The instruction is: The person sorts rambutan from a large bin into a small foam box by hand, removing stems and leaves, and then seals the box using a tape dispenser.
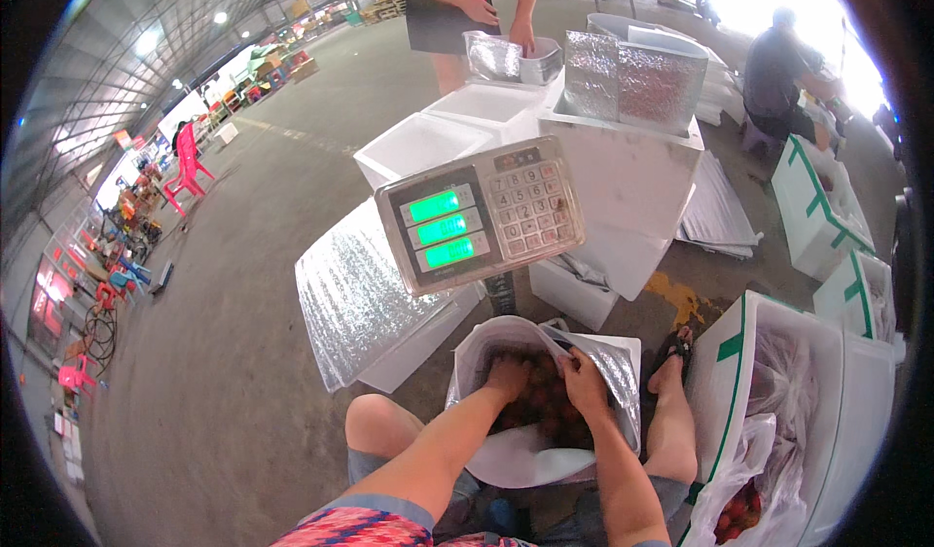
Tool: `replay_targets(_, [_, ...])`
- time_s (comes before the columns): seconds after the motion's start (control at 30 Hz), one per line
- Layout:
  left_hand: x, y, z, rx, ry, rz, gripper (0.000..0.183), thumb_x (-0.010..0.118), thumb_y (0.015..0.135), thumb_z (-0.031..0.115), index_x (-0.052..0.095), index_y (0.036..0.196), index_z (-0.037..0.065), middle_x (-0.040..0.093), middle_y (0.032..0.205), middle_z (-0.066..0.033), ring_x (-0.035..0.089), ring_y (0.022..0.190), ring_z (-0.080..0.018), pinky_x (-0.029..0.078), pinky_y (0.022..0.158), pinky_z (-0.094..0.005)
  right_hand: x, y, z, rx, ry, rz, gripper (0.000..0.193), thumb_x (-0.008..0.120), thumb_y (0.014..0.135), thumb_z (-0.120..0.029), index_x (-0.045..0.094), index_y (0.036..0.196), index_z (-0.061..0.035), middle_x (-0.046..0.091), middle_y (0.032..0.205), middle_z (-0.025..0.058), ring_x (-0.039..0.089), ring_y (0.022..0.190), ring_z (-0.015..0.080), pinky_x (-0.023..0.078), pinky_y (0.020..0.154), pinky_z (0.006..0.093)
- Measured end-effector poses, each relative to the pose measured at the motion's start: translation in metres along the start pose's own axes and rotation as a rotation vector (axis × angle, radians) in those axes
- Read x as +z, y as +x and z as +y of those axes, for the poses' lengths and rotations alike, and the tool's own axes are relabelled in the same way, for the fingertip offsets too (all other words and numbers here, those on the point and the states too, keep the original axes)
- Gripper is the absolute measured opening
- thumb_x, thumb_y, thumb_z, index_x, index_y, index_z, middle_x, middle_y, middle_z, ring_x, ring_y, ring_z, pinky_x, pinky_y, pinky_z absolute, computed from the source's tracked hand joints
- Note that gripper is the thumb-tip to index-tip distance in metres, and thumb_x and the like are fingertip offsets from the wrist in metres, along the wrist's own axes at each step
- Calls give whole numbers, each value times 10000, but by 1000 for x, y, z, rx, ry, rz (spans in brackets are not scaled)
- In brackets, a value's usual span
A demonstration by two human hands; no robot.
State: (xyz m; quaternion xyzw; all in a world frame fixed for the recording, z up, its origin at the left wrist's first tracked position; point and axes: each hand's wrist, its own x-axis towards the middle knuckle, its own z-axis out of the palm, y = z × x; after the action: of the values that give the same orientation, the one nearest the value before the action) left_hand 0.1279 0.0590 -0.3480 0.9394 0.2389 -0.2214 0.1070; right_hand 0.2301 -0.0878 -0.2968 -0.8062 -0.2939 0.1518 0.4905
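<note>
Between my knees, a foil-lined white bag stands with its mouth wide, in front of the scale's post. Small round reddish-brown fruits, which look like lychees, fill its inside. My left hand reaches down into the bag among the fruits, and its fingers are hidden there. At the right of the bag's mouth, my right hand is closed on the rim, thumb toward the inside. A silver foil flap shows beyond that hand. Above the bag, the scale's display panel is lit green.
An open white foam box with plastic bags stands close on my right. Foil sheets lie to the left. White foam boxes stack ahead, where another person's hand touches a foil bag. Someone sits far right.
</note>
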Motion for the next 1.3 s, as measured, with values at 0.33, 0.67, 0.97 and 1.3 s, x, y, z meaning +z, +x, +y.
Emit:
replay_targets(0.33, [16, -19, -20, 28, -74, -473, 470, 537, 882, 310, 588, 1291, 84, 570, 1341, -153, 584, 1190, -318, 452, 993, -459, -9, 15, 17, 36, -53, -23, 294, 580, 933, -291, 650, 943, -6, 624, 732, 88, 590, 708, 216, 450, 718, 375])
replay_targets(0.67, [19, -20, 16, -30, -34, -142, 518, 635, 815, 369, 615, 1275, 133, 615, 1296, -111, 603, 1178, -303, 471, 983, -456, -79, -68, -92, -237, 14, -243, 431, 644, 898, -130, 525, 1312, -107, 681, 876, 161, 674, 800, 318, 524, 702, 382])
replay_targets(0.97, [1, -26, -33, 77, 310, -555, 387, 600, 820, 268, 689, 1127, 50, 655, 1200, -155, 632, 1104, -325, 501, 924, -448, -257, -184, -86, 61, 293, 202, 147, 643, 892, -42, 706, 1022, -22, 711, 850, 64, 671, 795, 131, 524, 726, 271])
replay_targets(1.3, [-71, -51, 46, 732, -151, -278, 489, 530, 957, 330, 499, 1379, 85, 563, 1319, -202, 524, 1224, -348, 382, 1077, -416, -351, -268, -19, 249, 186, 670, 168, 571, 967, -138, 677, 948, -9, 636, 749, 18, 574, 682, 82, 444, 617, 218])
